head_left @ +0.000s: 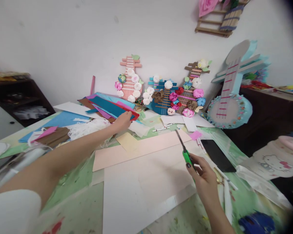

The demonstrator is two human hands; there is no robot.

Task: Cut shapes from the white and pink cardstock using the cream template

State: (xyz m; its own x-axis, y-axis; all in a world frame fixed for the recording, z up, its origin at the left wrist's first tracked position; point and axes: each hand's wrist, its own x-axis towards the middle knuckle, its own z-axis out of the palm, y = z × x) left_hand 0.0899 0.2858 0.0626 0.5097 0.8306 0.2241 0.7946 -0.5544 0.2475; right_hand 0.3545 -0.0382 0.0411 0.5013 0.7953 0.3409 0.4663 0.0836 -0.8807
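My left hand (123, 122) reaches across to a pile of coloured paper sheets (109, 107) at the back left, its fingers closed at the edge of the red and dark blue sheets. In my right hand (205, 174) is a pair of scissors (186, 156) with green handles. Their blades point up and away, and look closed. Below the scissors lie a long pale pink paper strip (146, 148) and a large white sheet (127, 195). A small yellow paper piece (128, 142) rests on the strip.
Several flower-covered cardboard instruments (129, 79) lean on the wall. A larger light-blue one (230, 110) stands at the right. Markers (162, 127), a black phone (218, 155), a Hello Kitty container (274, 159) and white shredded paper (89, 130) are on the green-covered table.
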